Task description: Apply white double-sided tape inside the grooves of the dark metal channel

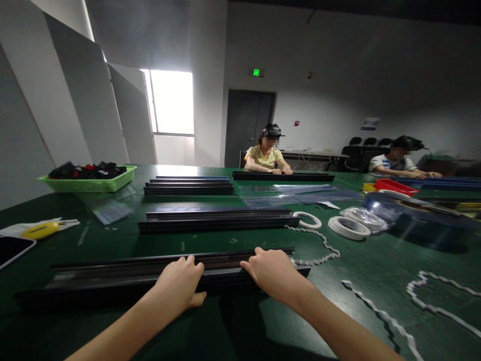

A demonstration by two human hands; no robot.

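Note:
A long black rail (112,276) lies across the green table (376,260) right in front of me. My left hand (181,287) rests on its middle, fingers curled over the top edge. My right hand (271,271) lies on the same rail a little further right, fingers spread flat on it. A second black rail (214,220) lies parallel behind it, and a stack of more rails (190,187) sits further back.
Rolls of white tape (347,226) and loose wavy white strips (379,313) lie at the right. A green basket of black parts (88,178) stands back left, a yellow tool (39,230) and phone (13,249) at left. Two seated people (267,155) work across the table.

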